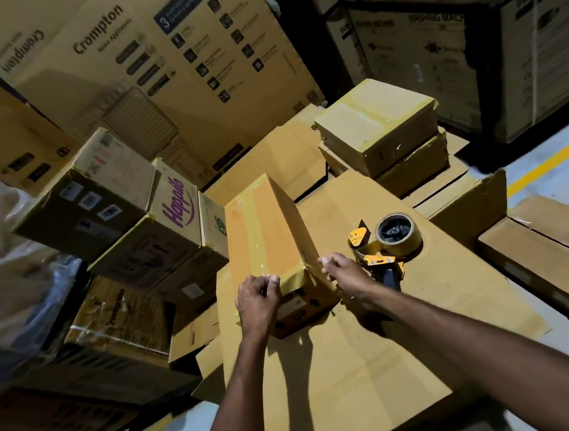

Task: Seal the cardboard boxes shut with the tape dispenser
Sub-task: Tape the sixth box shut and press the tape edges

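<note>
long box [264,231] on flat cardboard sheet [358,363], taped along top. left hand [257,295] curled round its near end. right hand [341,270] fingertips at near right corner, can't tell if pinching or pressing. tape dispenser [385,244] lies on sheet just right of box.

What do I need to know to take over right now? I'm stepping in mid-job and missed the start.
Left hand grips the near top edge of the box, over the tape's end.
Right hand touches the box's near right corner; how its fingers lie is unclear.
Tape dispenser lies unheld on the flattened cardboard, just right of the box.
Done: a tape strip runs along the box top.
Left: probably smooth the tape end down the near face, then check the other boxes.
</note>
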The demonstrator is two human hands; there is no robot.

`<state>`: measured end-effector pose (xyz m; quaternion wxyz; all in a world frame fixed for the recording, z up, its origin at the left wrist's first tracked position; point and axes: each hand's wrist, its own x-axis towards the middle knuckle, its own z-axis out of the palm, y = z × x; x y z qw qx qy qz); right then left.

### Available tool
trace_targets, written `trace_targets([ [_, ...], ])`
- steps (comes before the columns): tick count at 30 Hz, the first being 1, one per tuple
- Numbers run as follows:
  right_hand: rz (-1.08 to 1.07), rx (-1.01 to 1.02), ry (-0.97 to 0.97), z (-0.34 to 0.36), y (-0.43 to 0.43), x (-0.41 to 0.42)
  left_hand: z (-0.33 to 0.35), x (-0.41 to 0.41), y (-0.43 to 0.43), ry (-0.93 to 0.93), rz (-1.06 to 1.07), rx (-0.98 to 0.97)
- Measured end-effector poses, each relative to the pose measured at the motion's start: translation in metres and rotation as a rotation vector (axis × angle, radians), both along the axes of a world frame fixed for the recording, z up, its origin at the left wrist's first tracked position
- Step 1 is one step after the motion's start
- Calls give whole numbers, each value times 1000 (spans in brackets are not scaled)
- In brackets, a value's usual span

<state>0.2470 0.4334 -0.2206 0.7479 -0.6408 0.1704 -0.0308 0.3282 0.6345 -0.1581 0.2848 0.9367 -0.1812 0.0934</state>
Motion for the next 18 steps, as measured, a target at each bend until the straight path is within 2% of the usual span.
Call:
trace_targets([
  [3, -30, 94, -20, -9, 16, 9, -2, 1, 0, -14, 5, 22],
  [7, -108, -24, -41, -6, 24, 10, -5, -3, 2, -31, -7, 2],
  [18, -139, -131, -20, 3, 27, 9, -4, -6, 1, -22, -12, 13],
])
